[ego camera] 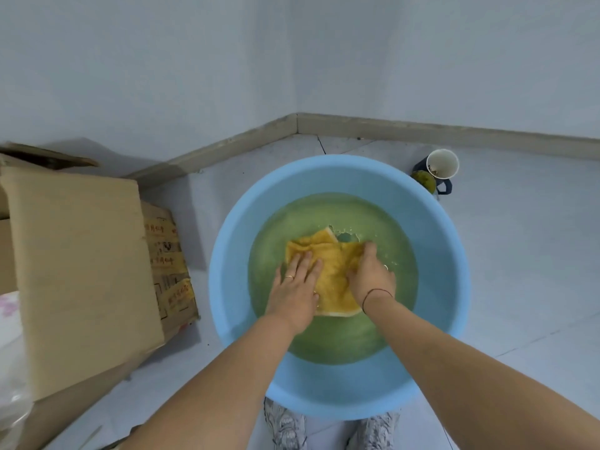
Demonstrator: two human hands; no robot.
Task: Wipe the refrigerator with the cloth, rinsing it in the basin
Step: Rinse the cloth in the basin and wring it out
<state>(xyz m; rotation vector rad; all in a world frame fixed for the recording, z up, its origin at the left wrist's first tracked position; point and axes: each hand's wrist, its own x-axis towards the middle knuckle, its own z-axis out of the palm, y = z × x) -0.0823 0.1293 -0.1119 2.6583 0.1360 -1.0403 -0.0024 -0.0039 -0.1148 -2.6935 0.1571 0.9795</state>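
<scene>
In basin (pixel 227 287), left hand (pixel 297 287) flat — on cloth (pixel 334 277)

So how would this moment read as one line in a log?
step: rinsing | cloth: in basin water | left hand: pressing flat on cloth | right hand: gripping cloth

One basin (pixel 233 254), one cloth (pixel 334 280), one white cup (pixel 442 164)

Illegible print on cardboard box (pixel 81 271)
</scene>
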